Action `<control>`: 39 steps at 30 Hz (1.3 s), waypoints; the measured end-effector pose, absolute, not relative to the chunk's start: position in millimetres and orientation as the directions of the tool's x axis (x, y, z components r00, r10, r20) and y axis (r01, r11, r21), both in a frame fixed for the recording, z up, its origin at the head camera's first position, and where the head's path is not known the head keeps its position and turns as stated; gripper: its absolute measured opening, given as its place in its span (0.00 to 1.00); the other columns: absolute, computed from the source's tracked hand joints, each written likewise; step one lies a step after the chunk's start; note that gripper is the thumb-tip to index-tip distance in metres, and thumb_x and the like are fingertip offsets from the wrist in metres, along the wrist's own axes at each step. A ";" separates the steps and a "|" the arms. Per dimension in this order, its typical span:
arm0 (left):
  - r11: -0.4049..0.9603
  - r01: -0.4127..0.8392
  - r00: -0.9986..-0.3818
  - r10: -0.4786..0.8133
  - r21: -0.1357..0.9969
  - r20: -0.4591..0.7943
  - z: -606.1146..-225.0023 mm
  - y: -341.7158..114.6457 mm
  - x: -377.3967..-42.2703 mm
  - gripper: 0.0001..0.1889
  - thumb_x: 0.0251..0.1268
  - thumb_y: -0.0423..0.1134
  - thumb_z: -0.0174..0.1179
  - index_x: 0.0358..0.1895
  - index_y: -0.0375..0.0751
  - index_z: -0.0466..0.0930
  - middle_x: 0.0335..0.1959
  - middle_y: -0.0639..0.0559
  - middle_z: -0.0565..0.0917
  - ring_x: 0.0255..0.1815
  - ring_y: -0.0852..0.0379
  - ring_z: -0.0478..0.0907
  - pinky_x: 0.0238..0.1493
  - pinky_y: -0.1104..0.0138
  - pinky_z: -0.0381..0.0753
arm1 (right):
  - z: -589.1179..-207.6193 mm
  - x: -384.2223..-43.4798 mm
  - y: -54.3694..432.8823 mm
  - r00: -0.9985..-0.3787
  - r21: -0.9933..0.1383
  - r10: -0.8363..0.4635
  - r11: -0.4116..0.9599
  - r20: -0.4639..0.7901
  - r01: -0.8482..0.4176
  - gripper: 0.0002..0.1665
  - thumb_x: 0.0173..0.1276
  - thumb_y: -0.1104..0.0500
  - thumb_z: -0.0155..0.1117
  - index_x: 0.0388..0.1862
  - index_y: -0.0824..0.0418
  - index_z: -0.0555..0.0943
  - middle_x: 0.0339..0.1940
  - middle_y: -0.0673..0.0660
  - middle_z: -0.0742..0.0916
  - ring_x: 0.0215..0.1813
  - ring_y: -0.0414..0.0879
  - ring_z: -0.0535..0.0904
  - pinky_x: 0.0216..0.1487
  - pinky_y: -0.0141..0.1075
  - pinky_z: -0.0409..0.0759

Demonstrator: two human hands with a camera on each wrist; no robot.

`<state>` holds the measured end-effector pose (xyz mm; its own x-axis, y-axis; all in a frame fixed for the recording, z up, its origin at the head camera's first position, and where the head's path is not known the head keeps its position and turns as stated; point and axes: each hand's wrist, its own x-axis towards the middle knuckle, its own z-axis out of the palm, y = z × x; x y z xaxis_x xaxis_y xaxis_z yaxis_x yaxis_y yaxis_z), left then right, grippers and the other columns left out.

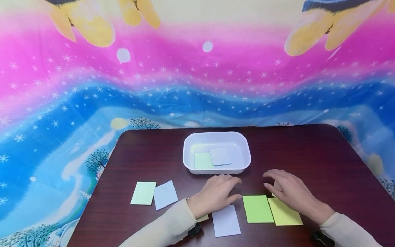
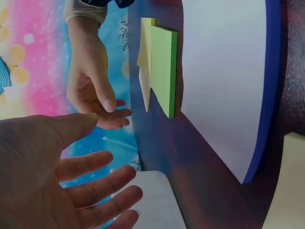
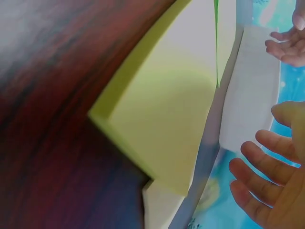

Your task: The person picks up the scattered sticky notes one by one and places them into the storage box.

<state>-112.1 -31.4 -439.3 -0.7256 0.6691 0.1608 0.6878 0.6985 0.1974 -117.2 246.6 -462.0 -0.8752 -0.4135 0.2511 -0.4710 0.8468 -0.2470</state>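
My left hand hovers over the table in front of the white plastic tub, fingers loosely bent and holding nothing. Below it lie a lavender sticky note pad and a yellowish pad, mostly hidden by the wrist. To the right, my right hand is held above a yellow pad, its fingers relaxed and apart with nothing between them. A cream pad is partly covered by that hand. Between the hands sits a bright green pad, its edge against the yellow one.
Inside the tub are a pale green pad and a pale bluish pad, overlapping. Another pale green pad and a light blue pad lie at the left of the dark wooden table. A patterned cloth hangs behind.
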 end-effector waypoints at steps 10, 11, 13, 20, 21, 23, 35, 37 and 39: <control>0.691 0.700 -0.714 0.679 0.179 0.170 -442.7 -24.1 -113.0 0.20 0.69 0.55 0.63 0.58 0.51 0.81 0.47 0.59 0.87 0.44 0.61 0.83 0.40 0.71 0.79 | -463.6 -118.3 262.7 -0.884 -0.250 -0.384 0.858 0.267 -0.449 0.16 0.66 0.54 0.71 0.51 0.57 0.85 0.50 0.56 0.89 0.53 0.55 0.86 0.49 0.54 0.83; 0.690 0.701 -0.713 0.680 0.180 0.169 -443.1 -23.7 -113.2 0.20 0.69 0.55 0.63 0.58 0.50 0.81 0.47 0.59 0.87 0.44 0.61 0.83 0.40 0.71 0.79 | -464.1 -118.6 264.4 -0.882 -0.245 -0.383 0.859 0.273 -0.449 0.16 0.66 0.54 0.72 0.50 0.57 0.85 0.50 0.56 0.89 0.53 0.55 0.86 0.49 0.54 0.83; 0.690 0.701 -0.713 0.682 0.178 0.166 -444.3 -22.7 -113.5 0.20 0.69 0.55 0.63 0.58 0.51 0.81 0.47 0.59 0.87 0.44 0.61 0.83 0.40 0.71 0.79 | -465.3 -119.3 268.4 -0.881 -0.238 -0.382 0.861 0.279 -0.449 0.16 0.65 0.54 0.72 0.51 0.57 0.85 0.50 0.56 0.89 0.53 0.55 0.85 0.48 0.54 0.83; 0.687 0.705 -0.709 0.688 0.178 0.155 -445.6 -17.0 -113.6 0.19 0.69 0.55 0.62 0.57 0.52 0.81 0.46 0.60 0.86 0.43 0.62 0.83 0.39 0.71 0.77 | -467.9 -118.6 281.1 -0.882 -0.225 -0.397 0.862 0.255 -0.454 0.18 0.65 0.53 0.72 0.52 0.59 0.85 0.51 0.57 0.88 0.54 0.57 0.84 0.50 0.56 0.82; 0.688 0.705 -0.709 0.688 0.175 0.153 -445.9 -15.9 -113.5 0.19 0.70 0.56 0.62 0.57 0.53 0.81 0.46 0.61 0.86 0.43 0.62 0.83 0.39 0.71 0.77 | -467.8 -118.5 282.0 -0.884 -0.229 -0.398 0.862 0.245 -0.452 0.19 0.66 0.53 0.72 0.52 0.59 0.84 0.51 0.58 0.88 0.55 0.58 0.84 0.51 0.56 0.82; 0.687 0.705 -0.709 0.690 0.177 0.147 -446.3 -14.0 -113.2 0.19 0.70 0.56 0.62 0.57 0.53 0.81 0.46 0.62 0.86 0.44 0.63 0.83 0.40 0.71 0.78 | -467.9 -117.8 283.2 -0.887 -0.225 -0.399 0.865 0.232 -0.448 0.20 0.66 0.52 0.72 0.53 0.59 0.84 0.52 0.58 0.88 0.55 0.59 0.84 0.50 0.57 0.82; 0.684 0.709 -0.705 0.694 0.170 0.148 -446.1 -11.5 -114.0 0.18 0.70 0.56 0.61 0.57 0.54 0.81 0.47 0.62 0.87 0.45 0.63 0.83 0.41 0.71 0.78 | -464.9 -115.9 289.4 -0.929 -0.181 -0.359 0.912 0.087 -0.369 0.33 0.62 0.44 0.74 0.59 0.62 0.81 0.55 0.65 0.86 0.55 0.65 0.83 0.46 0.60 0.82; 0.684 0.709 -0.705 0.694 0.170 0.146 -446.3 -11.7 -113.9 0.19 0.70 0.56 0.61 0.57 0.54 0.81 0.47 0.62 0.87 0.45 0.63 0.83 0.41 0.71 0.79 | -465.3 -115.2 289.9 -0.939 -0.174 -0.341 0.923 0.050 -0.344 0.37 0.60 0.40 0.75 0.60 0.63 0.81 0.55 0.66 0.85 0.55 0.66 0.82 0.45 0.60 0.82; 0.685 0.709 -0.705 0.694 0.171 0.146 -446.6 -11.7 -113.7 0.19 0.70 0.56 0.61 0.57 0.54 0.81 0.47 0.62 0.87 0.45 0.63 0.83 0.41 0.71 0.79 | -466.1 -114.3 290.4 -0.945 -0.165 -0.326 0.932 0.017 -0.324 0.41 0.58 0.37 0.75 0.60 0.64 0.81 0.56 0.67 0.84 0.54 0.66 0.82 0.44 0.60 0.82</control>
